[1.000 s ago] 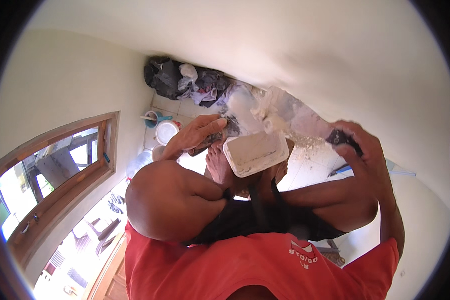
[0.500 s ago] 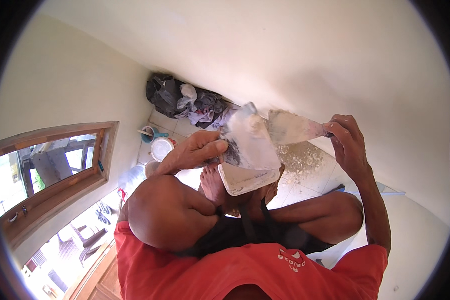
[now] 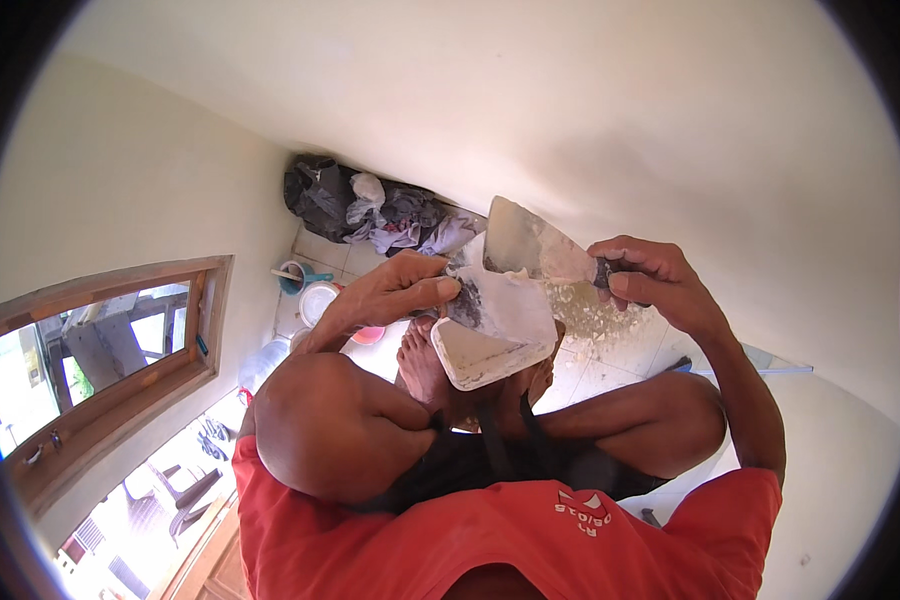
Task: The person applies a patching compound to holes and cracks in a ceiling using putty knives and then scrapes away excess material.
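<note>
My left hand grips a wide putty knife coated with pale filler. My right hand is closed on the dark handle of a second putty knife, whose blade touches the first one along a lump of paste. Underneath both blades sits a white rectangular tray smeared with filler, between my bare feet as I squat.
A white wall runs close ahead, with dark plastic bags along its foot. Left are a teal pail, white tubs and a wooden-framed window. Pale crumbs lie on the tiled floor.
The left blade has come over the tray. The right knife has swung up and inward onto it, its tip now higher, and my right hand has moved leftward.
</note>
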A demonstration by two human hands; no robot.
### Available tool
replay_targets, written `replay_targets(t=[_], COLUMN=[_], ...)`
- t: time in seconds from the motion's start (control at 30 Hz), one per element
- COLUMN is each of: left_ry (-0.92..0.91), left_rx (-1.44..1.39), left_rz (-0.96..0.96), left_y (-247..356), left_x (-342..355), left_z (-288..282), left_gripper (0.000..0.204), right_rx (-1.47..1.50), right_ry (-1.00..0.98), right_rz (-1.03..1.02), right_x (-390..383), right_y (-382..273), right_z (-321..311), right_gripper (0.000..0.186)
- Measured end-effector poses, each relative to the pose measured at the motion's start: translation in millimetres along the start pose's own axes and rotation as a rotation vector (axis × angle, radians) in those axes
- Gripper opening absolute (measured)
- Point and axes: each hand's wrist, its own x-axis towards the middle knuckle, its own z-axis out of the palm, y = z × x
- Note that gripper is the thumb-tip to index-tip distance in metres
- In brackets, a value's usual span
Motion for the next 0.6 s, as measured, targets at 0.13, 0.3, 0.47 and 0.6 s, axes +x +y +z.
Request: replay_targets(t=[0.13, 0.3, 0.47, 0.6], left_ry=[0.098, 0.148, 0.149, 0.161], left_rx=[0.041, -0.06, -0.203, -0.186], left_rz=[0.092, -0.007, -0.045, 0.06], left_y=[-1.8, -1.8, -10.2, -22.7], left_x=[-3.4, -10.7, 4.2, 8.6], left_z=[8.3, 5.2, 15.8, 1.1], left_gripper=[0.037, 0.04, 0.037, 0.034], right_rx=[-0.058, -0.104, -0.502, -0.542], right_ry=[0.123, 0.27, 0.243, 0.334], right_rz=[0.014, 0.012, -0.445, -0.357], right_x=[-11.9, -30.0, 4.2, 5.7], right_y=[18.2, 33.3, 12.1, 46.6], right_z=[-7.3, -20.7, 4.7, -0.6], right_gripper=[0.037, 0.034, 0.033, 0.035])
